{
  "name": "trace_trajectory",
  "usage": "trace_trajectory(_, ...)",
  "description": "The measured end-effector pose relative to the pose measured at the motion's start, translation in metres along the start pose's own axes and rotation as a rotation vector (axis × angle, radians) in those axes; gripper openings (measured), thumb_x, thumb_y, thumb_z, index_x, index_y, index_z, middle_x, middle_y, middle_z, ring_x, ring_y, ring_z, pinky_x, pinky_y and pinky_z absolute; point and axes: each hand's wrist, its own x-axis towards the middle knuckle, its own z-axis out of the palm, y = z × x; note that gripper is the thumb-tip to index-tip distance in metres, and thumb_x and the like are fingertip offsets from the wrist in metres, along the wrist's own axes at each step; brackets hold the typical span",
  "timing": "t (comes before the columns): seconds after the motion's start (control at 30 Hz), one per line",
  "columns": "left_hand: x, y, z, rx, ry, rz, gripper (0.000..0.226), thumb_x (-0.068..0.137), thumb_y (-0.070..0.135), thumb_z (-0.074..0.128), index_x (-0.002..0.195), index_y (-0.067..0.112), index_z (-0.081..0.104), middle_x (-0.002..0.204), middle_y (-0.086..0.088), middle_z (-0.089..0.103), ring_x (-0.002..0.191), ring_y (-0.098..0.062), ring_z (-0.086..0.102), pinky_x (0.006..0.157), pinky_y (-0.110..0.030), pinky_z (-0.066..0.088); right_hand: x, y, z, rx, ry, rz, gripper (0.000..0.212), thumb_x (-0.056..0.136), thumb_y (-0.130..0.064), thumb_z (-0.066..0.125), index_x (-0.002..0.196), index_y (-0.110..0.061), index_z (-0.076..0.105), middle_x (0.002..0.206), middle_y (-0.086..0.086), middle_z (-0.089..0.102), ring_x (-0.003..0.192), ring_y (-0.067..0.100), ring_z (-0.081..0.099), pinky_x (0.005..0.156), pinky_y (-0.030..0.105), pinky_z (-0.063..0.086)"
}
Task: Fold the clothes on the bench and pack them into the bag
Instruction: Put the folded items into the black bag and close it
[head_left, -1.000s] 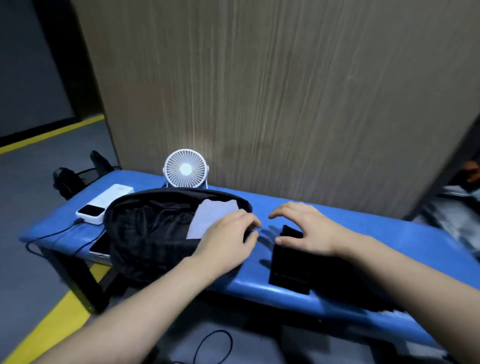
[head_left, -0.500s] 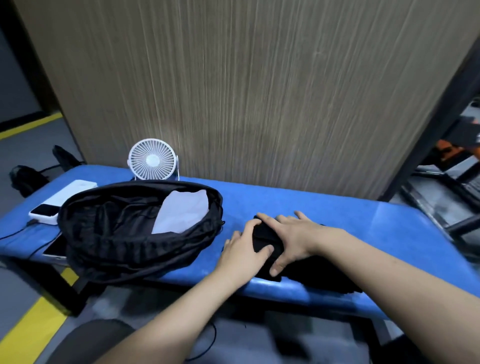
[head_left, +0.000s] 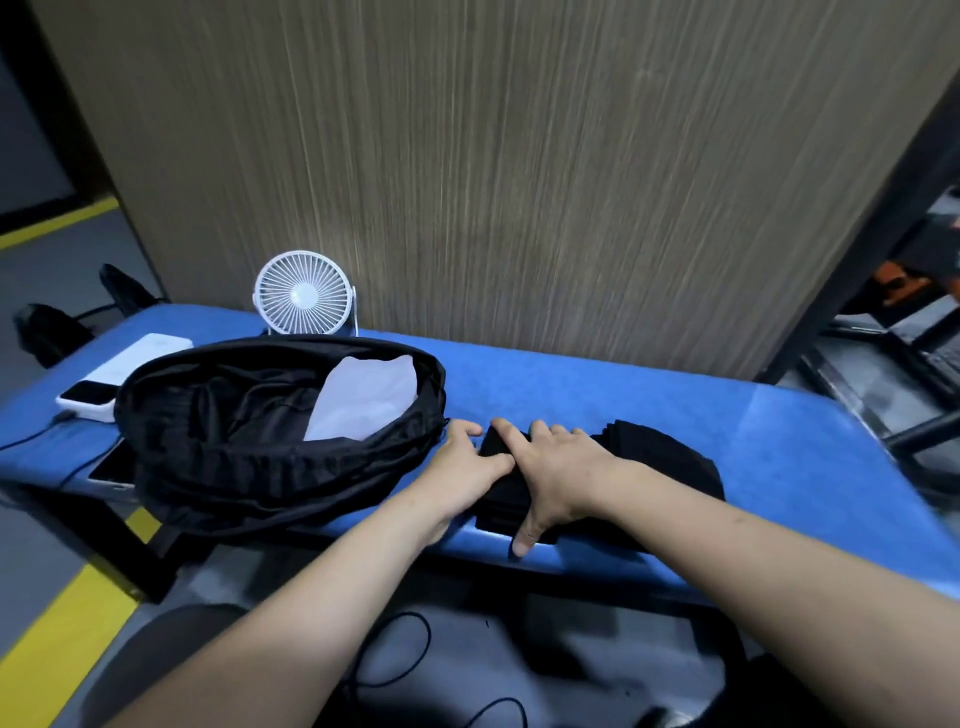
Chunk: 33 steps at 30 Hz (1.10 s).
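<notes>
On the blue table (head_left: 649, 410), just right of the open bag (head_left: 270, 457), both hands have come together on the folded black garment (head_left: 660, 457). The left hand (head_left: 462, 470) presses its edge, fingers straight; the right hand (head_left: 558, 470) lies spread flat. Lifting into the bag looks next.

Both the left hand (head_left: 464, 470) and right hand (head_left: 558, 467) lie side by side, fingers (head_left: 506, 431) outstretched.

Covered by the right hand (head_left: 558, 467) and left hand (head_left: 462, 475): much of the black garment (head_left: 660, 457). Tucked under the black bag (head_left: 260, 467) at nine o'clock: most of a phone (head_left: 111, 467). Blurred at three o'clock: dark frames (head_left: 893, 374).
</notes>
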Motion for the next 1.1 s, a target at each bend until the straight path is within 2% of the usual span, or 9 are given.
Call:
trace_trajectory(0.07, -0.009, 0.0, -0.001, -0.008, -0.006, -0.017, 0.053, 0.085, 0.029, 0.069, 0.127, 0.024, 0.037, 0.116, 0.001, 0.06, 0.091, -0.009, 0.064, 0.067, -0.022, 0.05, -0.006, -0.004, 0.003, 0.007, 0.028, -0.015, 0.142, 0.052, -0.068, 0.085, 0.156, -0.021, 0.0, 0.132, 0.018, 0.046, 0.123, 0.039, 0.049, 0.103, 0.048, 0.043)
trace_trajectory(0.17, -0.025, -0.009, 0.001, -0.067, 0.012, -0.042, 0.049, 0.078, 0.035, 0.071, 0.117, 0.024, 0.044, 0.117, -0.001, 0.063, 0.1, -0.016, 0.065, 0.084, -0.034, 0.055, -0.015, -0.011, 0.011, -0.019, 0.092, -0.043, 0.137, 0.057, -0.065, 0.083, 0.156, -0.02, -0.001, 0.129, 0.018, 0.047, 0.118, 0.038, 0.05, 0.1, 0.045, 0.044)
trace_trajectory(0.3, -0.059, -0.039, 0.008, -0.12, 0.228, -0.08, 0.066, 0.054, 0.062, 0.068, 0.107, 0.027, 0.049, 0.113, 0.0, 0.056, 0.106, -0.019, 0.059, 0.096, -0.042, 0.051, -0.023, -0.021, 0.018, -0.05, 0.137, -0.06, 0.131, 0.062, -0.063, 0.079, 0.156, -0.02, -0.003, 0.129, 0.018, 0.046, 0.117, 0.037, 0.05, 0.101, 0.045, 0.042)
trace_trajectory(0.4, -0.081, -0.05, 0.008, -0.269, 0.107, -0.28, 0.068, 0.068, 0.072, 0.069, 0.112, 0.024, 0.051, 0.107, 0.001, 0.057, 0.095, -0.017, 0.058, 0.081, -0.034, 0.049, -0.024, -0.022, 0.017, -0.05, 0.143, -0.069, 0.133, 0.063, -0.066, 0.077, 0.157, -0.02, -0.004, 0.129, 0.017, 0.046, 0.116, 0.037, 0.05, 0.101, 0.045, 0.042)
trace_trajectory(0.47, -0.086, -0.049, 0.002, -0.353, -0.036, -0.352, 0.069, 0.069, 0.079, 0.063, 0.114, 0.026, 0.06, 0.104, 0.003, 0.063, 0.097, -0.018, 0.062, 0.083, -0.034, 0.049, -0.027, -0.025, 0.016, -0.055, 0.154, -0.09, 0.134, 0.061, -0.067, 0.077, 0.157, -0.02, -0.004, 0.13, 0.017, 0.046, 0.116, 0.037, 0.051, 0.101, 0.045, 0.043)
trace_trajectory(0.6, -0.082, -0.047, -0.01, -0.525, -0.192, -0.306, 0.056, 0.082, 0.067, 0.058, 0.118, 0.025, 0.069, 0.111, -0.001, 0.075, 0.106, -0.022, 0.07, 0.103, -0.043, 0.049, -0.035, -0.04, 0.02, -0.076, 0.178, -0.172, 0.135, 0.061, -0.066, 0.08, 0.157, -0.021, -0.004, 0.129, 0.017, 0.045, 0.116, 0.036, 0.049, 0.101, 0.046, 0.041)
trace_trajectory(0.77, -0.085, -0.047, -0.011, -0.543, -0.149, -0.272, 0.055, 0.083, 0.051, 0.07, 0.118, 0.008, 0.069, 0.107, -0.012, 0.075, 0.102, -0.025, 0.072, 0.101, -0.05, 0.05, -0.043, -0.05, 0.02, -0.092, 0.198, -0.197, 0.144, 0.057, -0.069, 0.08, 0.157, -0.021, -0.011, 0.128, 0.016, 0.044, 0.116, 0.035, 0.046, 0.102, 0.046, 0.038)
trace_trajectory(0.97, -0.094, -0.036, -0.022, -0.547, -0.166, -0.19, 0.047, 0.088, 0.039, 0.069, 0.122, 0.008, 0.065, 0.108, -0.01, 0.075, 0.103, -0.024, 0.071, 0.1, -0.047, 0.051, -0.055, -0.049, 0.007, -0.069, 0.225, -0.221, 0.151, 0.053, -0.08, 0.074, 0.156, -0.021, -0.02, 0.132, 0.011, 0.04, 0.118, 0.031, 0.043, 0.102, 0.043, 0.036)
trace_trajectory(1.1, -0.103, -0.028, -0.043, -0.568, -0.138, -0.073, 0.041, 0.089, 0.032, 0.07, 0.122, 0.007, 0.064, 0.112, -0.013, 0.073, 0.107, -0.029, 0.069, 0.101, -0.052, 0.049, -0.061, -0.048, -0.02, 0.317, 0.197, -0.258, 0.145, 0.054, -0.075, 0.079, 0.158, -0.027, -0.011, 0.144, -0.001, 0.03, 0.134, 0.019, 0.031, 0.114, 0.039, 0.031)
